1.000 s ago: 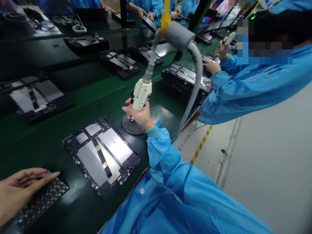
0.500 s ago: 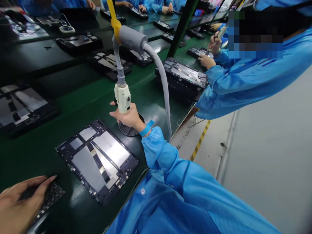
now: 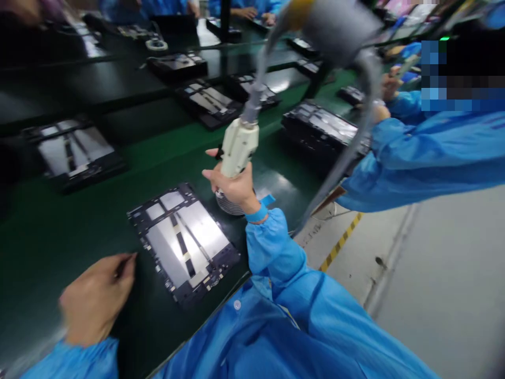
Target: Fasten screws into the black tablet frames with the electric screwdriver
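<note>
Green belt — right hand clasps the cream driver, left hand curled — hold too blurred to tell

Long green-matted bench runs thru the shot. Behind it is a darker glossy black bench; overhead light glares off both approx mid-frame. Black upright post at back. Past the bench edge, R side: plain grey floor w/ yellow-black striped tape line. Co-workers in blue coats along R side & far end. Small green indicator lamp top R.
</note>
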{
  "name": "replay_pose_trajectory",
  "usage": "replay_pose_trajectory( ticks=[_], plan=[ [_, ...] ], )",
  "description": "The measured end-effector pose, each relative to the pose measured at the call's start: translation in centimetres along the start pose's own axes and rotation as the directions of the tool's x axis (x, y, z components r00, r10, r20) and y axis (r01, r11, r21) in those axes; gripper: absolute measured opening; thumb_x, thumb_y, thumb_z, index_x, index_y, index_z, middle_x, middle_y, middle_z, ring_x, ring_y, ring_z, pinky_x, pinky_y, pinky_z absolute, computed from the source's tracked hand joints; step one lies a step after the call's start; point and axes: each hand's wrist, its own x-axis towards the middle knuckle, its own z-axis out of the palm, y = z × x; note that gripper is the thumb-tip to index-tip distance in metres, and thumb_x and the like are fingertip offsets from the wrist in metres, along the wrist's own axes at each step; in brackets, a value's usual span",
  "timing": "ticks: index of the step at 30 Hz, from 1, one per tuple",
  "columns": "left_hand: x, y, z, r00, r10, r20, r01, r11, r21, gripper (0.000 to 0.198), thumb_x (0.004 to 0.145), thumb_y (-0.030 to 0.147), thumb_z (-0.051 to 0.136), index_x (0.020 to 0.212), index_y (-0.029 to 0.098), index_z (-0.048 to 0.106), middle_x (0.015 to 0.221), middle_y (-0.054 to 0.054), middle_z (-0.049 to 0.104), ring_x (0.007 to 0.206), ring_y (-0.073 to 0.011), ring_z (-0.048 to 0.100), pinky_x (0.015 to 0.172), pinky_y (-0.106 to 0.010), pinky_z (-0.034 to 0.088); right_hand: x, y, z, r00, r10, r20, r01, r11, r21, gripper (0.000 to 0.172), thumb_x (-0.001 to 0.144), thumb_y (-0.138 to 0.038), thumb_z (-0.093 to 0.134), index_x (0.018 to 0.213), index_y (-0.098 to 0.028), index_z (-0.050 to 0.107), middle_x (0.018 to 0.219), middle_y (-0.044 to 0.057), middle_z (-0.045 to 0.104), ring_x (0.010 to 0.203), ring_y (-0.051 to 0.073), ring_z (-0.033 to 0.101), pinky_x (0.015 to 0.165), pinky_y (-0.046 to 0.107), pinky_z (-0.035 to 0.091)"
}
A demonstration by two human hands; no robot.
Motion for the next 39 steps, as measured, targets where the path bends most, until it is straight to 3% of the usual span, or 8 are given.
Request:
replay_pose_trajectory(
  ticks=[3, 5, 9, 12, 17, 25, 31, 39],
  plan=[
    [0.4, 3.2, -0.2, 0.983, 0.167, -0.075, -0.165, 0.986, 0.029, 0.040, 0.097, 0.041, 0.040, 0.101, 0.016, 0.071, 0.103, -0.011, 0.073, 0.090, -0.0279, 0.067, 0.066, -0.035, 0.044, -1.0, -2.4, 4.2, 0.993, -0.029, 0.119, 0.023, 0.998, 0.052, 0.037, 0.075, -0.036, 0.078, 0.105, -0.018, 0.063, 0.056, -0.006, 0.058, 0.049, 0.013, 0.056, 0.060, 0.031, 0.056],
    [0.6, 3.5, 0.4, 0.953, 0.264, -0.147, -0.264, 0.964, 0.021, 0.039, 0.099, 0.036, 0.040, 0.099, 0.015, 0.072, 0.099, -0.009, 0.074, 0.087, -0.0248, 0.067, 0.070, -0.033, 0.046, -2.0, -3.2, 7.6, 0.976, -0.008, 0.216, -0.009, 0.997, 0.076, 0.031, 0.075, -0.036, 0.078, 0.095, -0.018, 0.063, 0.058, -0.005, 0.058, 0.053, 0.012, 0.057, 0.058, 0.029, 0.055],
    [0.1, 0.8, 1.2, 0.885, 0.369, -0.285, -0.390, 0.921, -0.017, 0.030, 0.099, 0.033, 0.048, 0.102, 0.017, 0.073, 0.096, -0.005, 0.073, 0.082, -0.0204, 0.066, 0.070, -0.030, 0.048, -3.6, -2.2, 14.0, 0.940, 0.091, 0.328, -0.086, 0.996, -0.030, 0.020, 0.074, -0.024, 0.077, 0.073, -0.019, 0.058, 0.061, -0.002, 0.060, 0.064, 0.013, 0.061, 0.063, 0.026, 0.054],
    [-0.2, -2.0, 0.8, 0.892, 0.294, -0.343, -0.327, 0.944, -0.041, 0.029, 0.099, 0.034, 0.052, 0.110, 0.016, 0.071, 0.095, -0.006, 0.071, 0.078, -0.0192, 0.065, 0.066, -0.030, 0.047, -3.9, -0.1, 16.4, 0.933, 0.143, 0.329, -0.102, 0.985, -0.138, 0.018, 0.074, -0.021, 0.076, 0.086, -0.018, 0.064, 0.061, -0.003, 0.059, 0.066, 0.013, 0.061, 0.063, 0.024, 0.052],
    [-0.1, -4.7, -0.2, 0.906, 0.157, -0.393, -0.191, 0.980, -0.051, 0.031, 0.098, 0.034, 0.054, 0.116, 0.015, 0.069, 0.093, -0.007, 0.070, 0.080, -0.0217, 0.066, 0.062, -0.031, 0.046, -4.0, 1.7, 17.0, 0.936, 0.151, 0.319, -0.088, 0.975, -0.202, 0.033, 0.075, -0.026, 0.077, 0.104, -0.014, 0.067, 0.063, -0.004, 0.057, 0.062, 0.013, 0.057, 0.059, 0.025, 0.051],
    [-0.2, -1.8, 0.1, 0.816, 0.227, -0.531, -0.358, 0.920, -0.157, 0.021, 0.096, 0.023, 0.057, 0.107, 0.013, 0.070, 0.095, -0.007, 0.071, 0.080, -0.0162, 0.068, 0.070, -0.025, 0.051, -4.2, 0.2, 16.3, 0.938, 0.168, 0.304, -0.142, 0.984, -0.107, 0.033, 0.078, -0.024, 0.074, 0.109, -0.014, 0.066, 0.053, -0.007, 0.055, 0.050, 0.011, 0.054, 0.063, 0.027, 0.055],
    [0.0, -1.7, 1.0, 0.886, 0.125, -0.446, -0.284, 0.908, -0.309, 0.023, 0.096, 0.023, 0.052, 0.109, 0.015, 0.070, 0.095, -0.004, 0.075, 0.084, -0.0159, 0.071, 0.077, -0.024, 0.054, -4.2, 0.0, 16.9, 0.932, 0.141, 0.332, -0.135, 0.990, -0.043, 0.035, 0.073, -0.028, 0.080, 0.103, -0.014, 0.068, 0.055, -0.008, 0.054, 0.050, 0.010, 0.055, 0.066, 0.027, 0.056],
    [-0.1, -1.4, 0.8, 0.907, -0.088, -0.411, -0.100, 0.904, -0.415, 0.026, 0.095, 0.031, 0.054, 0.110, 0.019, 0.071, 0.092, -0.004, 0.076, 0.080, -0.0182, 0.072, 0.073, -0.028, 0.056, -4.2, 0.3, 16.2, 0.919, 0.185, 0.349, -0.157, 0.982, -0.107, 0.031, 0.076, -0.021, 0.078, 0.104, -0.015, 0.067, 0.055, -0.008, 0.053, 0.051, 0.010, 0.055, 0.063, 0.025, 0.054]
  ],
)
